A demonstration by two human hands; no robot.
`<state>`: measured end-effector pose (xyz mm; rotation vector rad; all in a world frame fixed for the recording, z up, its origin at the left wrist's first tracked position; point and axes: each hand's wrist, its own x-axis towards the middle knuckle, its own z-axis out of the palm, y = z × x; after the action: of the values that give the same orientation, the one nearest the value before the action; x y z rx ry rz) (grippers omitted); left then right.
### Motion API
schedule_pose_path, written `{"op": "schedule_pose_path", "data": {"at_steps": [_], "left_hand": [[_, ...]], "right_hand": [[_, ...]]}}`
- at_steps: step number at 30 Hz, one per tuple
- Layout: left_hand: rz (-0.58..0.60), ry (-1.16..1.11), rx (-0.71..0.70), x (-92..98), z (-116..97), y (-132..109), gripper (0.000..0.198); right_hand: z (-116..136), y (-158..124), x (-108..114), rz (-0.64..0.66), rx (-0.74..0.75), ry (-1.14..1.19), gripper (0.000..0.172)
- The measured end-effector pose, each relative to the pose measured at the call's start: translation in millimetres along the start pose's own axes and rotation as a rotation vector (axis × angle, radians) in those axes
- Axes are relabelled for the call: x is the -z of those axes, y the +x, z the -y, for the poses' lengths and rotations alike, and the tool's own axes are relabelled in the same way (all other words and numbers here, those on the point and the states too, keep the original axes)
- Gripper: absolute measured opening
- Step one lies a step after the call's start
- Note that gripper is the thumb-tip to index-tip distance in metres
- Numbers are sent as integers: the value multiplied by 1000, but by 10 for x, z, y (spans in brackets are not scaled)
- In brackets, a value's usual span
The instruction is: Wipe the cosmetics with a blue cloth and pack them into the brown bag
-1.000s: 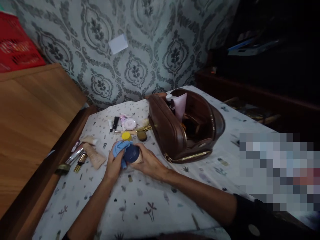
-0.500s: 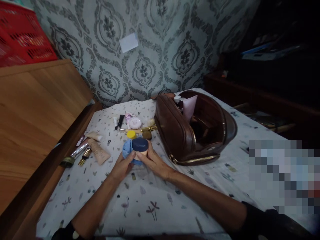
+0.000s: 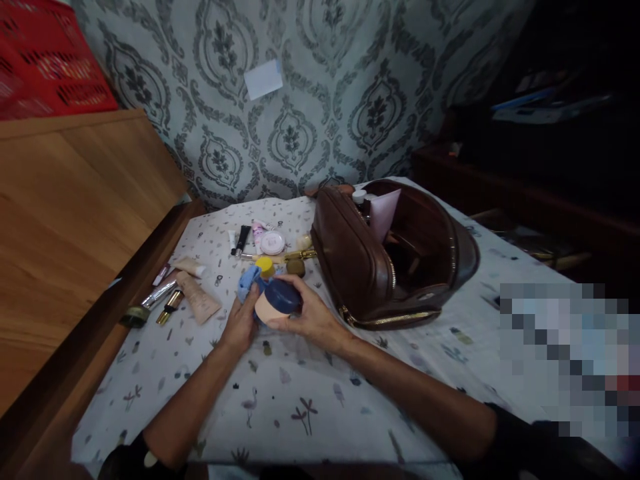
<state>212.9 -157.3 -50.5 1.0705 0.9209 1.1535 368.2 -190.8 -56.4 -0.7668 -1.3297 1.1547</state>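
My right hand [image 3: 311,319] grips a small peach jar with a dark blue lid [image 3: 277,301], tilted so its pale base faces me. My left hand [image 3: 243,325] is closed on a light blue cloth [image 3: 247,283] and presses it against the jar's left side. Both hands hover just above the patterned white tablecloth [image 3: 300,400]. An open brown leather toiletry bag [image 3: 360,267] stands right of the hands, with a pink tube [image 3: 383,213] and a white-capped bottle [image 3: 358,197] sticking out.
Several cosmetics lie behind and left of the hands: a yellow cap [image 3: 265,265], a round white compact [image 3: 273,242], a black tube [image 3: 243,239], beige tubes [image 3: 199,299], gold lipsticks [image 3: 170,307]. A wooden cabinet [image 3: 65,220] stands left, a red crate [image 3: 45,60] above it.
The jar has been turned in my right hand from lid-up to tilted with its base toward me. The cloth in my left hand has shifted around the jar's left side.
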Motion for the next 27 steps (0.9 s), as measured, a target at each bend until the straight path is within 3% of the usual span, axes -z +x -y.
{"op": "schedule_pose_path", "data": {"at_steps": [4,6,10,15,19,23,27], "left_hand": [[14,-25,148,12,25,-3,69],[83,0,203,41,59,-21,72],[180,47,212,76,97,-55,75],[123,-39,156,40,87,-55,81],[87,-41,85,30,72,-29,66],[31,-11,20,42,75,1,52],[-3,1,19,82,115,34,53]], "right_hand": [[-47,2,14,-102,23,-70,70],[-74,7,21,-155,29,-102,69],[-88,-3,30,-222,56,-209,61],[-53,-41,42,-217,171,-495,52],[-54,-75,31,-129,206,-633,50],[-71,-93,7,-67,204,-616,60],[-37,-83,-13,-158,120,-448,72]]}}
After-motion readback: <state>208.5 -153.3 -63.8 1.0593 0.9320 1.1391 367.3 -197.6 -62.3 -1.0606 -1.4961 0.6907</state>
